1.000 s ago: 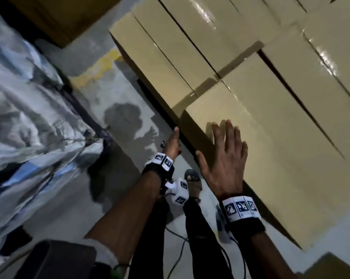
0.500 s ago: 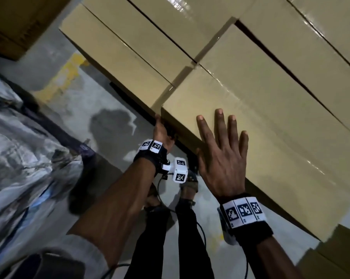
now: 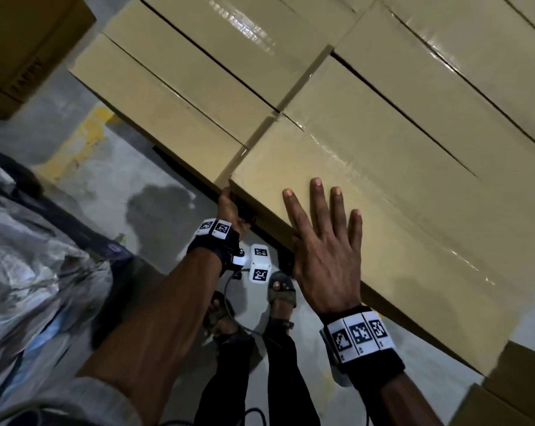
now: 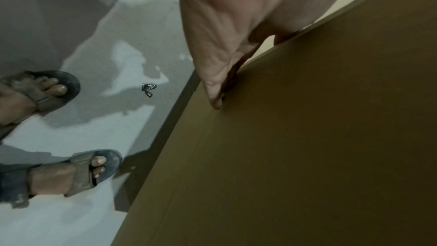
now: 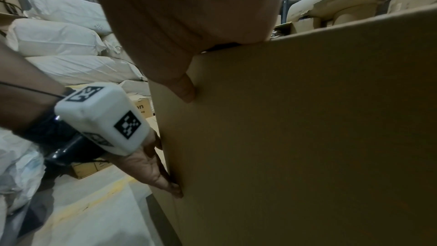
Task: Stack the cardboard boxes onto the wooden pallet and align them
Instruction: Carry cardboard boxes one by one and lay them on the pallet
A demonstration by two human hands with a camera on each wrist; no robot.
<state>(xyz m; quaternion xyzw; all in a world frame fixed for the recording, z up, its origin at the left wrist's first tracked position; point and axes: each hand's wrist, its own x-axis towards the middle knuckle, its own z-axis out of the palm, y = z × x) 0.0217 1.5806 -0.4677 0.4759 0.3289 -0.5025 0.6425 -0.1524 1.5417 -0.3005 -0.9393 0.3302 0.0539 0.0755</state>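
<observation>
A block of long tan cardboard boxes (image 3: 290, 72) with glossy tape along their tops fills the upper and right part of the head view, packed side by side; whatever they rest on is mostly hidden, only a dark strip showing under their near edge. The nearest tan cardboard box (image 3: 398, 235) runs from the centre of the frame down to the lower right, its near corner jutting slightly past its neighbour. Grey crumpled plastic-wrapped bundles (image 3: 38, 272) lie at the left over the grey concrete floor (image 3: 112, 167).

The step in hand looks like alignment, not lifting. The right hand (image 3: 324, 256) lies flat on the box top, fingers straight and spread, gripping nothing. The left hand (image 3: 230, 210) is at the box's near corner, below the top edge.

The next move probably calls for a steady push from both hands to bring that corner flush with the row.

The right wrist view shows what the head view hides: the left hand's fingers (image 5: 165, 180) lying straight against the vertical corner edge, and the right thumb (image 5: 184, 89) hanging down the side face. The left wrist view adds the person's two sandalled feet (image 4: 47, 137) close by the stack.
</observation>
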